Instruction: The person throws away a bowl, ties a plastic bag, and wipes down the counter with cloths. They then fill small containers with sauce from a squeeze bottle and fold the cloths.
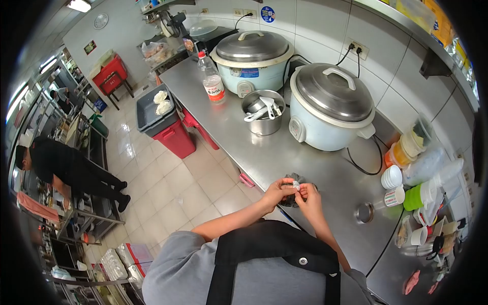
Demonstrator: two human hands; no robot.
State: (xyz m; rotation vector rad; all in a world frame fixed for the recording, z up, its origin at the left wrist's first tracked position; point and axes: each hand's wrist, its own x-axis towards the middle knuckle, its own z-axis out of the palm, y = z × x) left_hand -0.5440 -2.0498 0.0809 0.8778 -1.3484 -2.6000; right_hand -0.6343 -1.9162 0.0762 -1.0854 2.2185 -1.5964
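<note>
Both hands meet over the front edge of the steel counter (244, 147). My left hand (278, 193) pinches a small whitish piece (296, 185) between its fingertips. From the other side my right hand (309, 197) grips the same piece. Its material is too small to make out. Just behind and below the fingers lies a dark grey, crumpled bundle (291, 200), partly hidden by the hands. A metal pot (265, 124) with white-handled utensils stands beyond them, between two large rice cookers (332, 104) (251, 61).
A red-capped bottle (212, 84) stands at the counter's far left. Cups (391, 178), a small metal container (364, 213) and a black cord (389, 244) are on the right. A grey bin (155, 114) stands on the floor. A person in black (66, 162) bends over shelves at the left.
</note>
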